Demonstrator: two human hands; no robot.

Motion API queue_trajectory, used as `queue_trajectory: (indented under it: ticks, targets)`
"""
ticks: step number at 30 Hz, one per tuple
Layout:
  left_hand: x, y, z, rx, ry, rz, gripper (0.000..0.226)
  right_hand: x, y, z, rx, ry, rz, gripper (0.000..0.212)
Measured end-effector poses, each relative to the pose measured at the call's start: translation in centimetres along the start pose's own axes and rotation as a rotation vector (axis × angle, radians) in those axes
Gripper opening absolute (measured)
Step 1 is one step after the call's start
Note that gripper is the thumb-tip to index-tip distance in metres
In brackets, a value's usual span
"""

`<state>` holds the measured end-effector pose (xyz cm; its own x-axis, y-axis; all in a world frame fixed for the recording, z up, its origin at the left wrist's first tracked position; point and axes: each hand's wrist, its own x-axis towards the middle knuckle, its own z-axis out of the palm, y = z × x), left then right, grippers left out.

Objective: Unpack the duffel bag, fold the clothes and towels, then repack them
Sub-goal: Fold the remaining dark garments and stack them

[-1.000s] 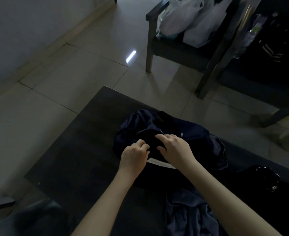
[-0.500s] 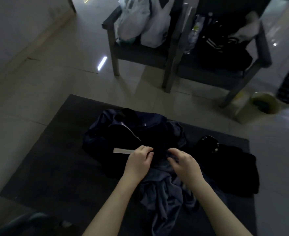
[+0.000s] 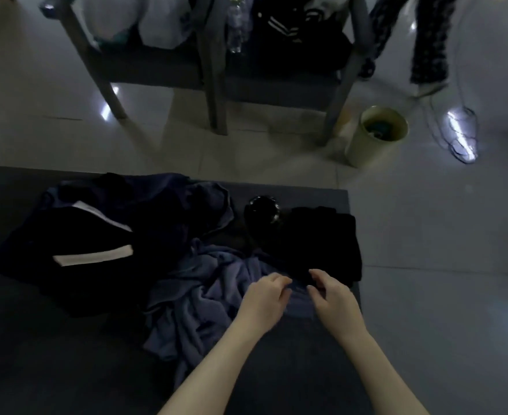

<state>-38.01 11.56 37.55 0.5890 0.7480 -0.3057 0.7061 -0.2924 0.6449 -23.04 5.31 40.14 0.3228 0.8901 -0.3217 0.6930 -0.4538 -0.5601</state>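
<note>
The crumpled blue-grey cloth (image 3: pixel 204 295) lay on the dark floor mat (image 3: pixel 37 354) beside the navy duffel bag (image 3: pixel 97 223), the left hand (image 3: pixel 263 299) curled at its edge, grip unconfirmed, the right hand (image 3: pixel 332 296) loosely curled and empty; advised: pinch two corners and spread flat before folding.

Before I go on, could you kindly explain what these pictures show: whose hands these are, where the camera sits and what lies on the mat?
No machine here: a person works bare-handed, filmed by a camera on their head looking down. On the mat lie a dark heap with pale stripes, a crumpled blue cloth, a black pile and a shiny black thing. The left hand and right hand meet at the cloth's edge, fingers curled; whether they grip it is too dim to tell. Chairs and a bin stand behind.
</note>
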Motion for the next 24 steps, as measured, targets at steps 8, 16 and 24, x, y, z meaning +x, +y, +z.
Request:
queue_trajectory:
  ticks: [8,16,24]
  targets:
    - [10.9,2.5,7.6,0.156,-0.043,-0.046,0.054,6.9,10.0,0.1,-0.008,0.095,0.091,0.048]
    - [16.4,-1.0,11.9,0.322,-0.073,-0.211,0.071,14.5,13.8,2.7,0.343,0.04,0.408,0.076]
    - [16.3,-3.1,12.9,0.332,0.079,-0.093,0.071,17.3,13.9,1.7,0.719,0.038,0.468,0.067]
